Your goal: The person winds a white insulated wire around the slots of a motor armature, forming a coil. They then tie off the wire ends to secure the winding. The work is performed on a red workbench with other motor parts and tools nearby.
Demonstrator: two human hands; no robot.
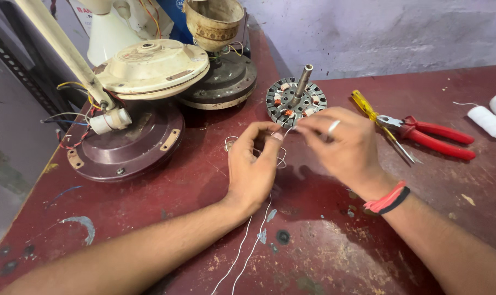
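Note:
A round grey fan stator [296, 101] with copper coils and an upright steel shaft stands on the dark red table [335, 251]. Thin white thread [247, 248] runs from the table's near edge up to my hands and on to the stator. My left hand [253, 166] pinches the thread between thumb and forefinger just in front of the stator. My right hand [341, 145], with a ring and a red and black wristband, grips the thread right beside the stator's near rim.
Red-handled pliers [431, 134] and a yellow-handled screwdriver [376, 120] lie right of the stator. A white thread spool [488, 121] sits at the far right. Cream and maroon fan motor housings [144, 98] with loose wires crowd the back left.

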